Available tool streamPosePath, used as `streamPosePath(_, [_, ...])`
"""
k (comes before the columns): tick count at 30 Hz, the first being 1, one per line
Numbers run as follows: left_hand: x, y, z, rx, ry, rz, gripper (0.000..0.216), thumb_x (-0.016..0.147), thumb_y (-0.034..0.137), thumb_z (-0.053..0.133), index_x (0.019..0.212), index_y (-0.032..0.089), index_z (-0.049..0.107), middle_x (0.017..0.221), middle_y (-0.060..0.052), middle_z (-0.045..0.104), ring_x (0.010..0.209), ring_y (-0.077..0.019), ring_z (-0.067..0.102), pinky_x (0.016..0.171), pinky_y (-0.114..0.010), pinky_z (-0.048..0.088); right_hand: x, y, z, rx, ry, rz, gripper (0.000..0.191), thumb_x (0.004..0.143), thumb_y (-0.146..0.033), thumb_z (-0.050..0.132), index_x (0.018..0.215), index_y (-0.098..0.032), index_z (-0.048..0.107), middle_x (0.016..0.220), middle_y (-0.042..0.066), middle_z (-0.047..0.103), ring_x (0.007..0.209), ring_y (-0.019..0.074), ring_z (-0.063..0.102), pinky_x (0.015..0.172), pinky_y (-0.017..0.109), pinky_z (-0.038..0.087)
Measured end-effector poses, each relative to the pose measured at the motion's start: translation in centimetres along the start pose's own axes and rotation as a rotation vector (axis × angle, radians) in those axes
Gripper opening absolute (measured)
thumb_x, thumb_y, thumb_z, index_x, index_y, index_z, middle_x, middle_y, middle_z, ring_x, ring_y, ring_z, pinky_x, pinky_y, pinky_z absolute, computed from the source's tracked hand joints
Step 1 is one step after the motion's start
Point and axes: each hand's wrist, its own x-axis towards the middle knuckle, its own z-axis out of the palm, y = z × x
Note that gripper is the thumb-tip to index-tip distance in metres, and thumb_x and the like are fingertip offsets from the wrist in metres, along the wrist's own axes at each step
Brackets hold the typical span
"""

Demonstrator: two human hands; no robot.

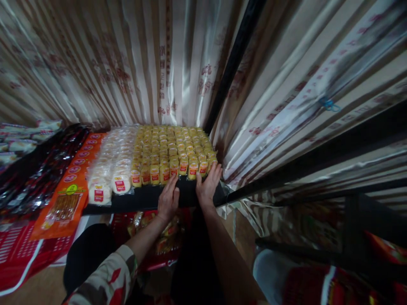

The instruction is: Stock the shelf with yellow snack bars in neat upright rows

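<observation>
Rows of small yellow wrapped snack packs [168, 148] with red labels stand packed together on a black shelf [127, 202]. At the front of these rows, my left hand [168, 199] reaches up with extended fingers, its fingertips against the lower front packs. My right hand [208, 185] is at the front right corner of the block, thumb and fingers spread and touching the packs there. Neither hand has lifted anything. White round wrapped snacks [121, 183] in clear film stand in rows just left of the yellow ones.
Orange snack packets [68, 186] and dark glossy packets [41, 173] lie farther left. Below the shelf, a red basket [163, 262] holds yellow wrapped packs. Another red basket [19, 254] stands at lower left. Printed curtains [143, 63] hang behind, beside a black post [233, 59].
</observation>
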Motion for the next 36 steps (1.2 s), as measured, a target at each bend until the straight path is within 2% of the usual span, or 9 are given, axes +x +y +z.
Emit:
streamPosePath(5, [0.1,-0.2,0.2,0.002,-0.002,-0.028,0.042,0.093,0.027,0.028,0.130,0.015,0.044,0.139,-0.009,0.043,0.130,-0.0170,0.036,0.109,-0.038,0.030,0.9,0.4,1.3,0.024,-0.066,0.007,0.072,0.087,-0.045,0.041,0.143,-0.007,0.015,0.148,0.023,0.015,0.137,0.0296,0.013,0.107,0.050,0.023])
streamPosePath(10, [0.2,-0.3,0.3,-0.013,-0.005,-0.030,0.042,0.093,0.027,0.028,0.131,0.015,0.043,0.139,-0.010,0.042,0.130,-0.0172,0.036,0.109,-0.038,0.030,0.8,0.6,1.7,0.057,-0.041,-0.022,0.070,0.088,-0.043,0.041,0.144,-0.011,0.013,0.149,0.022,0.013,0.138,0.0298,0.012,0.106,0.052,0.024])
streamPosePath(16, [-0.2,-0.6,0.3,-0.025,0.037,0.013,0.041,0.093,0.026,0.030,0.129,0.015,0.045,0.136,-0.011,0.046,0.128,-0.0188,0.039,0.108,-0.041,0.032,0.6,0.7,1.7,0.042,0.012,-0.039,0.069,0.088,-0.044,0.040,0.143,-0.010,0.017,0.148,0.023,0.017,0.137,0.0323,0.011,0.104,0.056,0.023])
streamPosePath(21, [-0.2,-0.9,0.5,-0.036,0.096,0.043,0.038,0.092,0.027,0.031,0.122,0.012,0.050,0.129,-0.014,0.051,0.123,-0.0210,0.045,0.105,-0.042,0.036,0.6,0.6,1.5,0.050,0.025,-0.034,0.071,0.087,-0.048,0.041,0.143,-0.011,0.017,0.147,0.024,0.017,0.135,0.0331,0.017,0.102,0.055,0.025])
streamPosePath(25, [-0.5,-0.1,-0.2,-0.067,0.119,0.085,0.036,0.092,0.026,0.032,0.117,0.010,0.052,0.124,-0.016,0.054,0.120,-0.0211,0.047,0.103,-0.041,0.038,0.7,0.7,1.3,0.053,0.014,-0.020,0.070,0.084,-0.052,0.042,0.141,-0.015,0.024,0.147,0.022,0.015,0.133,0.0349,0.020,0.100,0.056,0.027])
streamPosePath(28, [-2.4,0.7,-1.9,-0.096,0.087,0.116,0.033,0.092,0.023,0.032,0.115,0.011,0.053,0.121,-0.015,0.056,0.118,-0.0193,0.049,0.102,-0.038,0.040,0.9,0.7,1.1,0.052,-0.003,-0.010,0.073,0.082,-0.054,0.045,0.140,-0.014,0.028,0.147,0.022,0.015,0.133,0.0359,0.020,0.100,0.056,0.026])
streamPosePath(31, [-6.1,0.3,-3.9,-0.114,0.027,0.072,0.032,0.091,0.019,0.033,0.113,0.016,0.055,0.119,-0.012,0.058,0.113,-0.0172,0.052,0.098,-0.037,0.043,1.1,-0.2,0.3,0.051,0.002,-0.017,0.070,0.081,-0.053,0.047,0.138,-0.013,0.033,0.146,0.023,0.019,0.132,0.0368,0.021,0.101,0.058,0.024])
streamPosePath(34, [-10.5,-2.0,-5.5,-0.110,-0.050,-0.031,0.032,0.088,0.016,0.036,0.112,0.018,0.057,0.117,-0.010,0.059,0.112,-0.0177,0.054,0.097,-0.038,0.044,0.1,-2.5,-1.4,0.110,0.073,-0.071,0.057,0.085,-0.044,0.045,0.133,-0.013,0.039,0.142,0.021,0.029,0.131,0.0327,0.026,0.103,0.054,0.024])
streamPosePath(36, [-13.0,-4.3,-6.1,-0.079,-0.141,-0.161,0.032,0.085,0.015,0.039,0.109,0.019,0.059,0.116,-0.010,0.060,0.111,-0.0185,0.054,0.098,-0.038,0.043,-2.1,-4.4,-2.3,0.232,0.074,-0.132,0.047,0.088,-0.035,0.042,0.130,-0.014,0.041,0.136,0.019,0.039,0.128,0.0269,0.035,0.102,0.048,0.031])
